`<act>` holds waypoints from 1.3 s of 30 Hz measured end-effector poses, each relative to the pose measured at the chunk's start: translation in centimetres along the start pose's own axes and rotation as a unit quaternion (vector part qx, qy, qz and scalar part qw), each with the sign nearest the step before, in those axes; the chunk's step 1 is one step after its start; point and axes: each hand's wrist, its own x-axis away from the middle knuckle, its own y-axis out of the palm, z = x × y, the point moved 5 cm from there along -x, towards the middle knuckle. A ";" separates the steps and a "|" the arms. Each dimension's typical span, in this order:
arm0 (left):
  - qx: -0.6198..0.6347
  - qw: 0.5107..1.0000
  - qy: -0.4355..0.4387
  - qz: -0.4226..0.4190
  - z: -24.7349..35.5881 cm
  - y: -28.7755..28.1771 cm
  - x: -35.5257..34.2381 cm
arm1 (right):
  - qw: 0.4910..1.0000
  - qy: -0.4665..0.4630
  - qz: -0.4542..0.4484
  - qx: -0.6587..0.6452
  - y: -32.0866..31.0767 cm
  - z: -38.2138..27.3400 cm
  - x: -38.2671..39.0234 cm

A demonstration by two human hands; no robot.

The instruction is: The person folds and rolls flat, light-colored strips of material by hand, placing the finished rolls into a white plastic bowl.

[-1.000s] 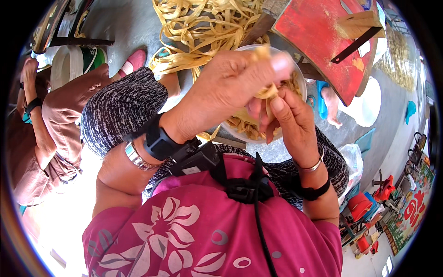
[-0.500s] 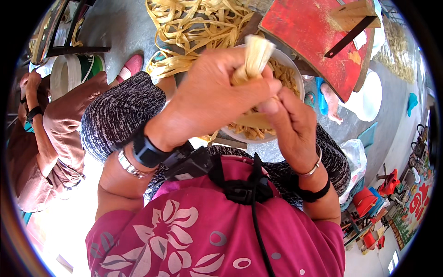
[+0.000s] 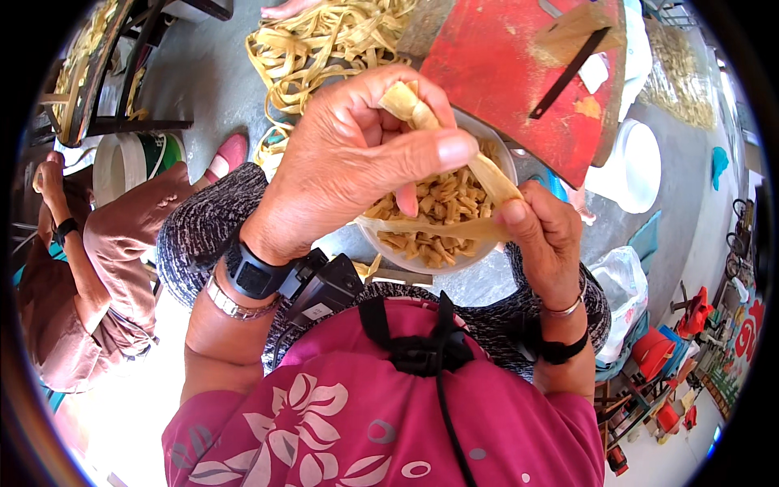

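Observation:
A flat, pale yellow fibrous strip [image 3: 490,177] runs between my two hands, with its folded, knot-like end [image 3: 410,105] sticking up from my left hand [image 3: 357,162]. My left fingers are curled round that end and the thumb lies across it. Lower and to the right, my right hand [image 3: 550,239] pinches the strip between thumb and fingers. A tail of the strip hangs from there leftward across a white bowl [image 3: 380,243]. Many short yellow-brown folded pieces [image 3: 438,247] fill the bowl, partly hidden behind my left hand.
Long loose strips [image 3: 324,49] lie heaped on the floor beyond the bowl. A red board [image 3: 495,81] bearing a dark flat blade [image 3: 568,73] stands at the far right, beside a white bucket [image 3: 637,166]. Another person in brown trousers [image 3: 122,215] sits at my left, near another bucket [image 3: 118,166].
My hands have moved apart, the right one downward and to the right, leaving a length of strip stretched between them. More of the bowl's contents now shows.

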 end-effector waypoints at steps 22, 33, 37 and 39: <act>-0.018 0.998 -0.024 -0.049 -0.7 3.4 0.2 | 0.998 0.037 -0.051 -0.030 0.7 -0.6 1.0; 0.038 0.998 0.038 -0.015 1.7 4.3 -0.8 | 0.997 -0.056 0.038 0.033 -3.5 -3.2 0.9; 0.030 0.995 0.086 -0.038 4.4 5.9 -3.7 | 0.987 -0.093 0.126 0.020 -6.4 -3.8 -1.2; 0.032 0.994 0.099 -0.047 4.7 6.3 -4.7 | 0.984 -0.073 0.157 0.047 -7.4 -4.3 -1.9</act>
